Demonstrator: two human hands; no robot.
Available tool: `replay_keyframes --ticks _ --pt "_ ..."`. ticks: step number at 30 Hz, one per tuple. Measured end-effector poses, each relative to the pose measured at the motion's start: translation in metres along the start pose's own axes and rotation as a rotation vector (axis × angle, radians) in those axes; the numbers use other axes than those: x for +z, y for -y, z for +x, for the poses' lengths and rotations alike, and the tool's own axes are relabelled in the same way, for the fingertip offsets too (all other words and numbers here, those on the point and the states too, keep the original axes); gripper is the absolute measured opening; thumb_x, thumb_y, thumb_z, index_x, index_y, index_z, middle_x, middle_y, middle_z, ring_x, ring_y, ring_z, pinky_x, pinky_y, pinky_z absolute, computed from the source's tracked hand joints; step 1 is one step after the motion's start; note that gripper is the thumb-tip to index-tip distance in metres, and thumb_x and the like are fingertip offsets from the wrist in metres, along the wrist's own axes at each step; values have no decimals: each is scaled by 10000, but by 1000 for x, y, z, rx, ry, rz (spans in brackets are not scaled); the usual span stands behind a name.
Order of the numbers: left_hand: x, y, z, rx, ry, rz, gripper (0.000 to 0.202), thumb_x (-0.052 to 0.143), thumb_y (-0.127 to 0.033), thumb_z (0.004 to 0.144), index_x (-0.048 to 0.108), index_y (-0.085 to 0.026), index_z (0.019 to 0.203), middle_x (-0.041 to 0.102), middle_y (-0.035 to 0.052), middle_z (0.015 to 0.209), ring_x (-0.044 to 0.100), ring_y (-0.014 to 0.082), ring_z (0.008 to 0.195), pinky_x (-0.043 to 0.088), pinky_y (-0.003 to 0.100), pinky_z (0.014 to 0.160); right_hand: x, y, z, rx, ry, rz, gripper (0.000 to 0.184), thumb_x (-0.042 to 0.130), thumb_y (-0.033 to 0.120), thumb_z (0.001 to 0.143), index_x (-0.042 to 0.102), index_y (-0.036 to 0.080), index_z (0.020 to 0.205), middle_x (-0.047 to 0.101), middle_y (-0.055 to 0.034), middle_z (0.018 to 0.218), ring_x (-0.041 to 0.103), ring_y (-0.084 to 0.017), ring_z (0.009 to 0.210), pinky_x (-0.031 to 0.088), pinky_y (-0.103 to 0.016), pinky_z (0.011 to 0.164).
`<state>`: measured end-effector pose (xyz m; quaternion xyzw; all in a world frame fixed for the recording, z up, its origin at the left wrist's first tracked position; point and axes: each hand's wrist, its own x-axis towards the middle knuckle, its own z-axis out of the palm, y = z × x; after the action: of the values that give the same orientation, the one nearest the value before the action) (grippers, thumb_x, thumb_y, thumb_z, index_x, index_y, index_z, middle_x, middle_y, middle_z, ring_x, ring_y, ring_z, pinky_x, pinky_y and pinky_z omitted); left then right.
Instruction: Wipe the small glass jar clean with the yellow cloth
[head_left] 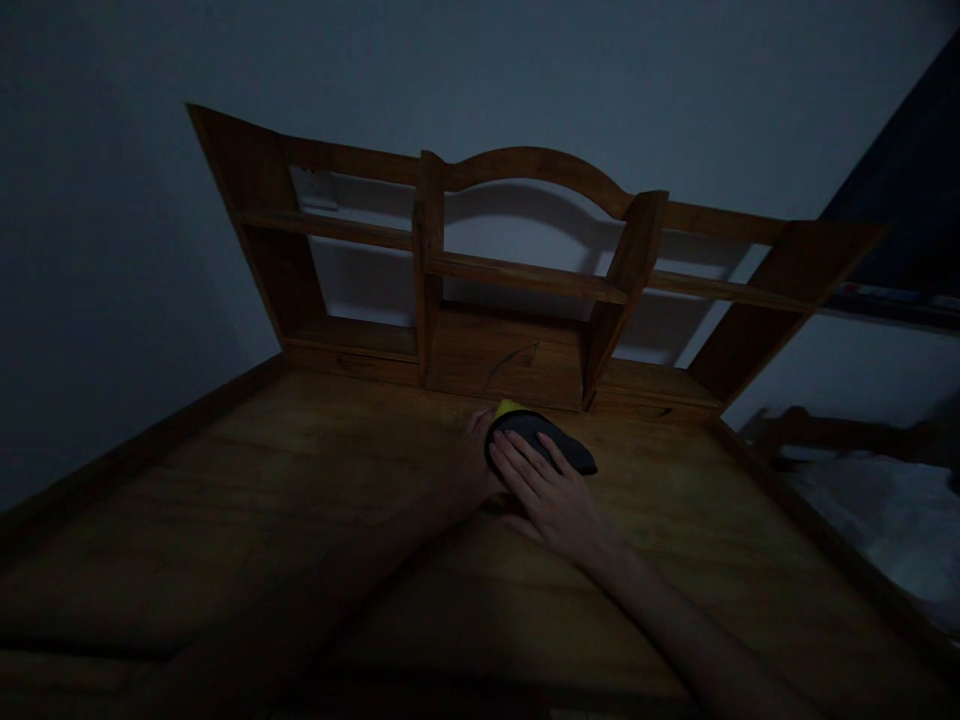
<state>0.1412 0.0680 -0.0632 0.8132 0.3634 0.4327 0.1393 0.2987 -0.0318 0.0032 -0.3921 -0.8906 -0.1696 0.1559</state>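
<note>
A dark pad with a yellow edge [551,440], perhaps a sponge or cloth, lies on the wooden desk [262,500] just in front of the shelf unit. My right hand [551,490] rests on it with the fingers stretched flat over its near side. My left hand [472,455] sits at the pad's left edge, thumb touching it; its fingers are mostly hidden in the dim light.
A wooden shelf unit [517,275] with several open compartments stands at the desk's back against a pale wall. A raised wooden rim [135,450] runs along the desk's left side. To the right, beyond the desk's edge, is a pale surface [892,520] and dark furniture.
</note>
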Motion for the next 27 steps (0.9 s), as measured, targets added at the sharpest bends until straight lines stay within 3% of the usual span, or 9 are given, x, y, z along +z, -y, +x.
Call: replay_keyframes --ticks 5,11,16,20,27 --pt "-2 -5 -2 -39 -38 -12 933 721 -521 638 286 -246 1416 456 139 1403 382 356 1347 338 540 1127 1 0 -1 3 -2 -6 814 473 493 958 4 163 1536 179 -69 1567 178 -275 1446 164 -514 1195" --pt "0 -6 -2 -38 34 32 937 706 -493 652 272 -195 1427 425 162 1425 343 354 1375 353 526 1133 0 -1 -1 -27 -48 -22 747 460 418 975 39 161 1537 225 -70 1554 220 -278 1434 167 -511 1194" --pt "-11 -18 -4 -28 47 0 958 715 -507 629 292 -192 1428 424 159 1424 371 364 1353 364 518 1133 1 -3 -4 -61 -109 -82 701 447 388 984 76 165 1536 288 -74 1530 272 -271 1418 162 -507 1195" --pt "-13 -18 -5 17 48 -15 869 665 -502 683 312 -196 1415 441 153 1412 389 357 1346 364 497 1137 3 -6 -7 -90 -159 -147 658 460 383 980 160 178 1529 338 -76 1507 310 -254 1404 145 -486 1200" --pt "0 -6 -8 101 13 -26 750 570 -470 789 303 -168 1422 431 164 1420 393 336 1346 388 502 1100 9 -9 -8 -145 -255 -225 577 481 368 971 324 154 1483 383 -107 1489 328 -268 1394 140 -502 1194"
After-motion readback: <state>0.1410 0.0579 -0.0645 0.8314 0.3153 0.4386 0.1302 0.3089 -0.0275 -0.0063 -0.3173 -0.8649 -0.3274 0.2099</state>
